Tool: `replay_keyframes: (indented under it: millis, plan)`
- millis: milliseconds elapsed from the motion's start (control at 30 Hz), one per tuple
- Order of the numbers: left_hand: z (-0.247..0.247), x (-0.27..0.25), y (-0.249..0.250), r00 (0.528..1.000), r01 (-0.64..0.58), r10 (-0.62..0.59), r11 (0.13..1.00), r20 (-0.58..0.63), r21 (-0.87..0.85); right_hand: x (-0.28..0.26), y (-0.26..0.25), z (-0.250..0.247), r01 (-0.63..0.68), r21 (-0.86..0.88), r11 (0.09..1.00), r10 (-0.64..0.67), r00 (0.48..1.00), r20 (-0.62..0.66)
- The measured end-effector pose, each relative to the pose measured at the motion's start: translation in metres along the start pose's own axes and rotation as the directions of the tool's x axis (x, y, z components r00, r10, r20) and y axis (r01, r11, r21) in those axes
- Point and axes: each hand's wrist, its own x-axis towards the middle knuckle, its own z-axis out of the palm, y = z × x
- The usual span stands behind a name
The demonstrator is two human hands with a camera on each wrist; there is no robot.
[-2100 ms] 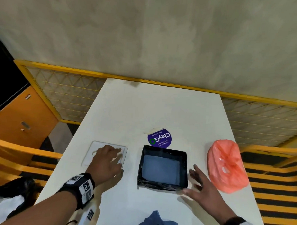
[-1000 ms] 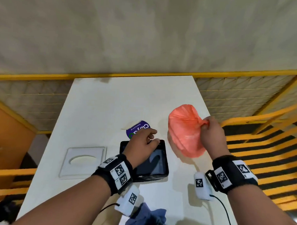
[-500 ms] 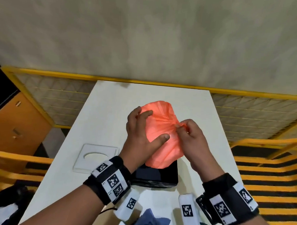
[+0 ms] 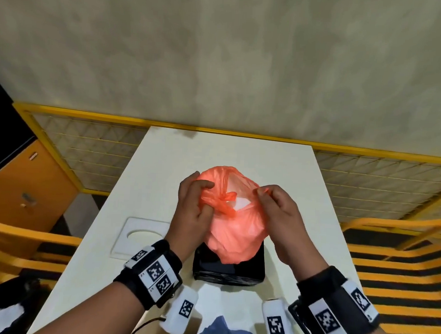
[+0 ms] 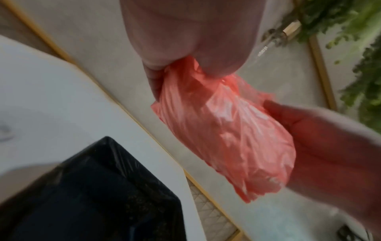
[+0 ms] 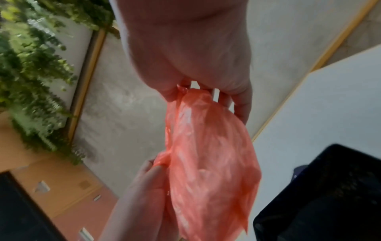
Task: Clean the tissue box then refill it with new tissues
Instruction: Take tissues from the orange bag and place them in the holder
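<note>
The left hand pinches the knotted neck of a thin orange plastic bag, fingers curled around the gathered film. The right hand pinches the bag's rim on the right, and between them the mouth gapes, showing white tissue inside. The bag hangs above the open black square tissue box, which stands on the white table near its near edge. Left of the box lies its flat white lid with an oval slot. A crumpled blue cloth lies at the table's near edge.
</note>
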Motion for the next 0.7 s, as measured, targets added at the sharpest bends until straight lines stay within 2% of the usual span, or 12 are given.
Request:
replay_keyframes:
  millis: [100,167,333,433,567,633,700]
  plan:
    - [-0.003,0.002,-0.003,0.988,0.116,-0.136,0.967,-0.076,-0.226,0.001,0.005,-0.004,-0.122,0.170,0.978,0.135,0.989,-0.066]
    - [-0.005,0.004,0.000,0.969,0.184,-0.230,0.918,-0.092,-0.352,0.000,0.007,-0.006,-0.197,0.270,0.943,0.220,0.974,-0.058]
    - [-0.011,0.014,0.007,0.873,0.327,-0.462,0.794,-0.158,-0.513,-0.003,0.011,-0.008,-0.243,0.419,0.875,0.269,0.963,-0.004]
    - [-0.014,0.020,0.015,0.888,0.335,-0.454,0.752,-0.078,-0.567,-0.005,0.015,-0.012,-0.297,0.566,0.769,0.310,0.948,0.075]
    - [-0.012,0.027,0.023,0.882,0.337,-0.469,0.700,-0.049,-0.630,-0.005,0.019,-0.013,-0.368,0.703,0.609,0.398,0.908,0.131]
    - [-0.009,0.030,0.023,0.886,0.350,-0.464,0.677,-0.006,-0.648,-0.007,0.014,-0.009,-0.443,0.709,0.549,0.445,0.873,0.201]
    - [-0.003,0.031,0.023,0.887,0.370,-0.461,0.665,0.034,-0.648,-0.012,0.005,-0.004,-0.504,0.678,0.535,0.472,0.844,0.255]
